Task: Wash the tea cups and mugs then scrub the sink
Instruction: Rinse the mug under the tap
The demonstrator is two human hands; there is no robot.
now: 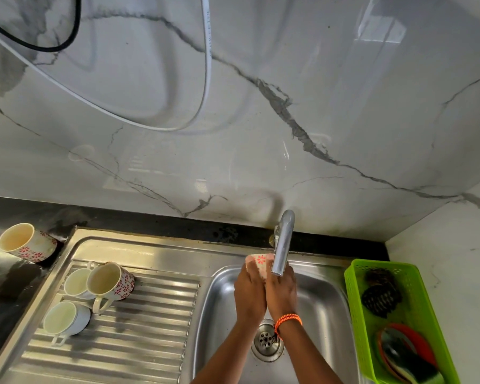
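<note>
Over the steel sink bowl (324,309), my left hand (249,295) and my right hand (281,293) are pressed together around a white cup with red flowers (258,260), held right under the chrome tap spout (283,245). Most of the cup is hidden by my hands. My right wrist wears an orange cord bracelet. On the ribbed drainboard (139,342) lie a flowered mug (110,282) and two plain white cups (76,282) (64,320). Another flowered mug (25,242) rests on the dark counter at the left.
A green plastic basket (355,289) stands right of the bowl, holding dark scrubbers (380,296) and an orange-rimmed dish with a sponge (408,353). The drain (266,340) sits below my wrists. A marble wall rises behind, with a black cable and a white hose hanging on it.
</note>
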